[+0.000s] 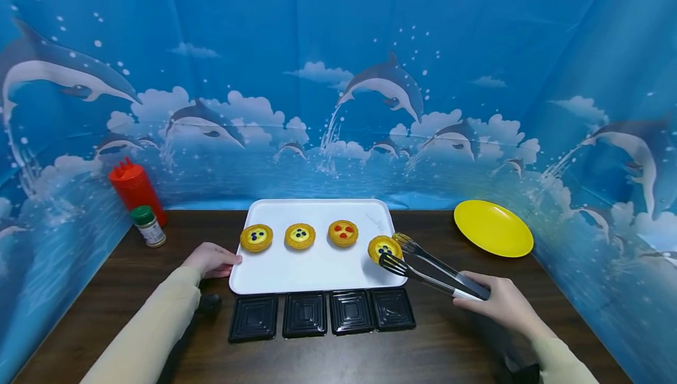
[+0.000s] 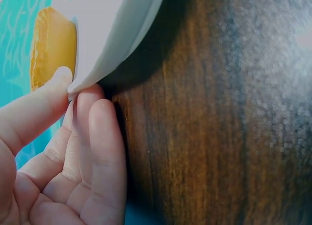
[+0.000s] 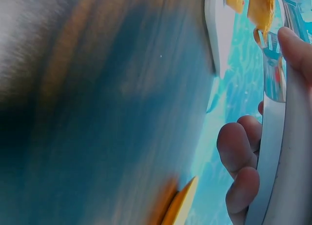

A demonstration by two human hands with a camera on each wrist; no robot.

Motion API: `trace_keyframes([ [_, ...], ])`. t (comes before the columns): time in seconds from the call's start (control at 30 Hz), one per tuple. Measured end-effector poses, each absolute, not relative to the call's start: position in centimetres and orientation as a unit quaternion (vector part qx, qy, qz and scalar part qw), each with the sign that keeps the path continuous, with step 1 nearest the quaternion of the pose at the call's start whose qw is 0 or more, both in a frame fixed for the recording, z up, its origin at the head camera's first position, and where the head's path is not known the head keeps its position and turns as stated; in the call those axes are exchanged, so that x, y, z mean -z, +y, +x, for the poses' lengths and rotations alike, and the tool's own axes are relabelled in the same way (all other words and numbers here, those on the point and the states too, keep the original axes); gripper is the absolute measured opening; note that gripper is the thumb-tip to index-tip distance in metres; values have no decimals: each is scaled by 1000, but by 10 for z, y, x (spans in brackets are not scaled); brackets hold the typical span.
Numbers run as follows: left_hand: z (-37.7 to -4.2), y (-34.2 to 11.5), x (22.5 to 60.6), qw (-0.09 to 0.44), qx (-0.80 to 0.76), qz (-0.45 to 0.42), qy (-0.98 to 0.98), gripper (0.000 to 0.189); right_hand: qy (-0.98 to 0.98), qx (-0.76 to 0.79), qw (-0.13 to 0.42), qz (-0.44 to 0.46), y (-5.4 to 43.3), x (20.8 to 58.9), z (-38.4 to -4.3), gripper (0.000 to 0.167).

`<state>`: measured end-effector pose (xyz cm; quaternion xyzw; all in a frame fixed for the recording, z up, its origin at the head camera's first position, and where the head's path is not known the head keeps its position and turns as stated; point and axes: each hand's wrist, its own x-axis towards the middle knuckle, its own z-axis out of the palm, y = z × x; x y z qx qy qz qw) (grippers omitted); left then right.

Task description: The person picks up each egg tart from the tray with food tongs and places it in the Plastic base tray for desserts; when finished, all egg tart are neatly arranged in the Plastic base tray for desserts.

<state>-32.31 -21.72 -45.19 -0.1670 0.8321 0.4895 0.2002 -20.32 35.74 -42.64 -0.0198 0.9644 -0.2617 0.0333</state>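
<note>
Tarts (image 1: 300, 236), four in all, are on a white tray (image 1: 312, 269) or over it: three sit apart in a row, and the fourth tart (image 1: 382, 245) is between the tips of the tongs (image 1: 443, 266) near the right side. Whether that one touches the tray I cannot tell. Dark berries top three of them; red pieces top the third from the left.

The left hand (image 1: 211, 259) pinches the tray's left edge, thumb on the rim and fingers underneath. The right hand (image 1: 505, 301) is closed around the handles of the tongs.

Four black square dishes (image 1: 305, 314) line up along the tray's near edge on the dark wooden table (image 1: 423, 349). At the far right stands a tilted yellow plate (image 1: 494, 229). At the far left, a red bottle (image 1: 137, 191) stands just behind a green-capped jar (image 1: 150, 231); its pale label carries print too small to read. Dolphins decorate the blue backdrop (image 1: 296, 37).
</note>
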Motion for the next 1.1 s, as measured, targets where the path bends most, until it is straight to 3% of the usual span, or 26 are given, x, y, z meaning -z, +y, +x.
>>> trace_keyframes([
  [0.73,-318,-218,449,206,-486,-161,834,41,959,272,74,-13,371,435,-137,65],
  [1.1,-321,-218,450,206,-486,-158,834,43,955,283,83,-16,371,444,-127,64],
])
